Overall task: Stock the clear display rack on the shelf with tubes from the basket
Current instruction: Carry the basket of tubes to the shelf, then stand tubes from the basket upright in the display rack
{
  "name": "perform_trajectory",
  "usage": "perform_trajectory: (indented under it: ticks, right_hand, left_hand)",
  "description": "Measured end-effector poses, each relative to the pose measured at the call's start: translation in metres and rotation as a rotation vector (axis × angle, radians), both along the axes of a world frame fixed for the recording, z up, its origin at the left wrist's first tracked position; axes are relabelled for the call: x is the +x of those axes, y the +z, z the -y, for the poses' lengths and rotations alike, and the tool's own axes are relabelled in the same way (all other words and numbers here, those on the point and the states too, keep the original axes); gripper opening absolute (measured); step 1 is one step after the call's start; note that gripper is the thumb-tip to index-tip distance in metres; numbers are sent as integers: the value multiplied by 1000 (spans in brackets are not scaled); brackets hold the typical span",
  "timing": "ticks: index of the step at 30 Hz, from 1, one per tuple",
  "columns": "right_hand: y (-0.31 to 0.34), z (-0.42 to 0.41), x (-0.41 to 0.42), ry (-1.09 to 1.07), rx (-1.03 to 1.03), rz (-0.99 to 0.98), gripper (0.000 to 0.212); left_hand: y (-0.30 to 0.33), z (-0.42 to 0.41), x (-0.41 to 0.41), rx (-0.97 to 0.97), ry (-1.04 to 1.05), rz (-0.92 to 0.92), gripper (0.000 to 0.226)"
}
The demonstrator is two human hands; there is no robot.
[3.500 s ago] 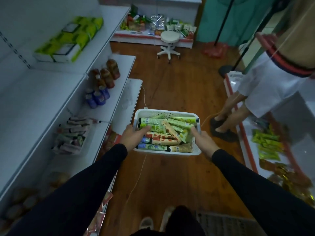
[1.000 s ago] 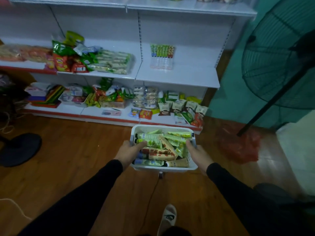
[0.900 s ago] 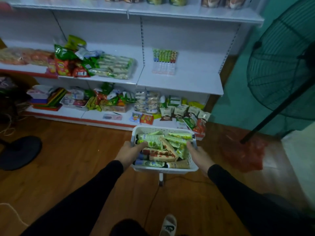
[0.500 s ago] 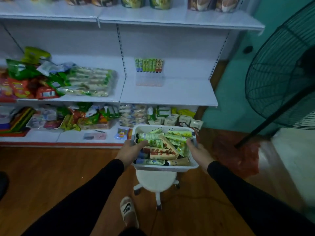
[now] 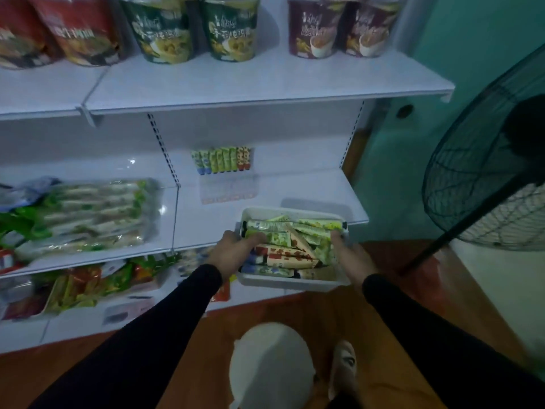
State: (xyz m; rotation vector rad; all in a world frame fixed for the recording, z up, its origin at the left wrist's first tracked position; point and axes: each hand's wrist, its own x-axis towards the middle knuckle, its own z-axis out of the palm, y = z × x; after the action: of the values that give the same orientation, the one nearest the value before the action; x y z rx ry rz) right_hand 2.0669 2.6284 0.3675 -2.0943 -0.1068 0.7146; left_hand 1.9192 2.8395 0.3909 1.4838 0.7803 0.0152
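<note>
Gripping a white basket (image 5: 290, 283) by its two short sides, the person holds it at the front edge of the middle shelf (image 5: 295, 190), its far end over the shelf board and its near end out over the floor. The left hand (image 5: 236, 250) has its grip clenched on the left rim, thumb hooked inside over the tubes (image 5: 283, 246); the right hand (image 5: 351, 258) grasps the right rim the same way, fingers outside the wall. The tubes lie heaped in the basket, mostly green-and-white with a few orange-and-red ones, pointing in several directions. The clear display rack (image 5: 228, 184) stands farther back on the same shelf, near the back panel, well apart from the basket; a row of tubes stands upright along its rear, green ones to the left and orange-dotted ones to the right, while its front part looks see-through and its contents cannot be made out. Left of the shelf divider lie clear packs of green-labelled goods (image 5: 94, 216). On the top shelf stand noodle cups (image 5: 230, 28). A white round stool (image 5: 271, 367) sits on the wooden floor below the basket, and a dark standing fan (image 5: 486, 178) is at the right.
</note>
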Motion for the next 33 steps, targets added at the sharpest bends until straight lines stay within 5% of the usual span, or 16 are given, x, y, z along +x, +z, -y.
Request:
perform_trajectory:
  ticks: [5,8,19,27,33]
  right_hand:
    - [-14,-35,95,92,-54,5,78]
    - [-32,-50,152,102,-93,43,67]
    - [-114,-80,263,-179,11,168,61]
    - [-153,-97,327,-292,95,195,64]
    - [-167,-102,342,-248,-4,339,63]
  left_hand:
    - [-18,-20,85,-44,105,21,35]
    - [-39,-28,135,-39,174,28,41]
    - [-123,-82,282,-22,-46,89,25]
    - [-168,-110,358,107,-76,146,33]
    - [-195,-124,384,209,-94,179,62]
